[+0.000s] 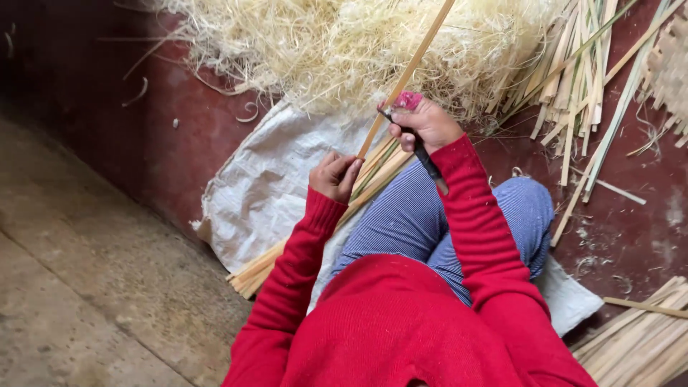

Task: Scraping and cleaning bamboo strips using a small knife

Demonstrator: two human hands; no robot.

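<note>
Left hand pinches the bamboo strip at its lower end; right hand, at two o'clock, fist-grips a dark-handled knife against it.

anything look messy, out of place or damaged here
Nothing looks damaged. The heap of pale fine bamboo shavings spills onto the dark red floor, with stray curls lying apart from it. Loose split bamboo strips lie criss-crossed rather than bundled. The white woven sack under the person is rumpled.
</note>
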